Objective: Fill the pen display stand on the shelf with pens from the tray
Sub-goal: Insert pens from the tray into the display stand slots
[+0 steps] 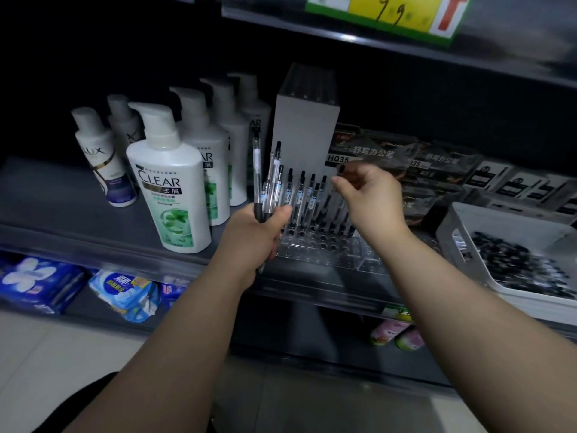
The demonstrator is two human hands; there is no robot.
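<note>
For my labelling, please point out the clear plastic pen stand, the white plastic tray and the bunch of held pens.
Clear plastic pen stand [312, 252]: head view, front holed base.
White plastic tray [449, 234]: head view, left wall.
Bunch of black-capped pens [271, 185]: head view, barrels above the left hand [254, 237].

The left hand [253, 242] grips a bunch of clear black-capped pens [268, 182] upright, just left of the clear plastic pen display stand [312, 248] on the dark shelf [62, 198]. The right hand [371, 198] hovers over the stand's standing pens [301, 195], fingers loosely curled. A white plastic tray [452, 226] of pens sits at right, white shampoo bottles [170, 189] at left.
</note>
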